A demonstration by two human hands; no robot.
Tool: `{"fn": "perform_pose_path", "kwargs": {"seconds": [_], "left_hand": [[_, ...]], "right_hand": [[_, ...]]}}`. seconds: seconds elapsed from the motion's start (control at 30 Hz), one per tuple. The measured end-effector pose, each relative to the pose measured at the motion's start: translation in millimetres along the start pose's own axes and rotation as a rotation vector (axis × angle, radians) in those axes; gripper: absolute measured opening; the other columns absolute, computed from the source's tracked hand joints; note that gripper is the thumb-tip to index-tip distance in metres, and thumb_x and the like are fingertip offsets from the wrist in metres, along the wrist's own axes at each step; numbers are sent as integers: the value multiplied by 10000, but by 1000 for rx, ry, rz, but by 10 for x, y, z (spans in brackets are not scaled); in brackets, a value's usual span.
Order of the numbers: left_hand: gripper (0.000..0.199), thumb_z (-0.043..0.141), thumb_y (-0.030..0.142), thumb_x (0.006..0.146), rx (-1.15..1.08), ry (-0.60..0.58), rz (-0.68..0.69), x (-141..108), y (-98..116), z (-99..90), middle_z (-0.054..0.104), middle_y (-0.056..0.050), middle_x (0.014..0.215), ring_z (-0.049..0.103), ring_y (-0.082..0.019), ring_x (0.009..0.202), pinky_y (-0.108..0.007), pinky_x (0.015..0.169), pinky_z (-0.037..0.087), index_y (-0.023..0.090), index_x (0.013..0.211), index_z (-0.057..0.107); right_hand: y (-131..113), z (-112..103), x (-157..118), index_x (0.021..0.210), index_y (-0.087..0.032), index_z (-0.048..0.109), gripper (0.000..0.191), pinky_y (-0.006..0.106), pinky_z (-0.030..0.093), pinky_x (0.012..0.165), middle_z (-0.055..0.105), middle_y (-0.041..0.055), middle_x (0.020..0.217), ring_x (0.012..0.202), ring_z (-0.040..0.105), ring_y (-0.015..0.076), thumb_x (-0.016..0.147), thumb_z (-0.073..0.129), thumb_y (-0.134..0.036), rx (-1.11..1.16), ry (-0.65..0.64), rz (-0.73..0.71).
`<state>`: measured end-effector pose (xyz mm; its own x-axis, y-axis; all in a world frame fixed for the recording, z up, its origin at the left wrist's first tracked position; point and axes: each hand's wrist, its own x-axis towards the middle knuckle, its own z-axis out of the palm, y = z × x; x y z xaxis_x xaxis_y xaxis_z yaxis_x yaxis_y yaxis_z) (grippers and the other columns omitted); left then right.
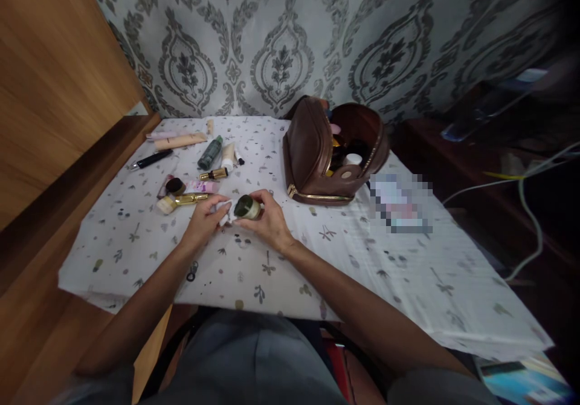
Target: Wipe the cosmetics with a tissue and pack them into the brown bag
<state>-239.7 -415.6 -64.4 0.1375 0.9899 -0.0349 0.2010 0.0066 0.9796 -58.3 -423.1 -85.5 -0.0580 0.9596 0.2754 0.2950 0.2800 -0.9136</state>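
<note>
My right hand [270, 222] is closed around a small cosmetic jar [248, 207] with a dark green lid and a pale body, tilted toward the left. Close beside it, my left hand [205, 220] pinches a small crumpled white tissue or wipe [223, 213], which is right at the jar's edge; whether they touch, I cannot tell. Left of my left hand lie a gold tube [192, 198], a pink tube [202, 186] and a dark-lidded jar [174, 186].
An unzipped brown cosmetic bag [312, 151] full of items stands at the back right. Further left lie a green bottle [211, 153], a white tube [228, 157], a peach tube [180, 141] and a black pen-like item [154, 159]. A blurred-out flat object [401, 204] lies right of the bag.
</note>
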Motion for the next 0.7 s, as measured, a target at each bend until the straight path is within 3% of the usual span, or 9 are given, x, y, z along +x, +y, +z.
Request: {"fn": "perform_pose_path", "kwargs": {"seconds": [0.23, 0.43, 0.53, 0.7], "left_hand": [[290, 690, 466, 791, -65, -60, -57, -5, -50, 33, 528, 56, 535, 423, -80, 402, -199, 390, 305, 194, 887, 657], [347, 725, 480, 774, -152, -71, -36, -32, -17, 44, 620, 17, 691, 528, -94, 499, -211, 457, 412, 192, 956, 661], [391, 781, 445, 718, -161, -66, -35, -36, 9, 38, 665, -9, 820, 572, -103, 567, -224, 512, 467, 185, 988, 671], [364, 732, 412, 761, -48, 66, 104, -62, 77, 24, 638, 9, 781, 556, -124, 604, -247, 555, 488, 200, 1051, 679]], "right_hand": [[16, -26, 8, 1168, -242, 604, 567, 411, 486, 936, 643, 77, 1088, 1041, 606, 271, 719, 817, -516, -91, 16, -164], [57, -23, 15, 1219, -244, 607, 554, 431, 485, 967, 652, 91, 1127, 1102, 606, 283, 764, 789, -500, -128, -42, -119], [46, -40, 3, 1252, -218, 576, 545, 435, 480, 983, 626, 109, 1184, 1131, 594, 279, 786, 776, -420, -145, -106, -121], [6, -82, -25, 1364, -194, 464, 623, 422, 487, 964, 558, 125, 1261, 1101, 588, 255, 780, 681, -207, -151, -226, -154]]}}
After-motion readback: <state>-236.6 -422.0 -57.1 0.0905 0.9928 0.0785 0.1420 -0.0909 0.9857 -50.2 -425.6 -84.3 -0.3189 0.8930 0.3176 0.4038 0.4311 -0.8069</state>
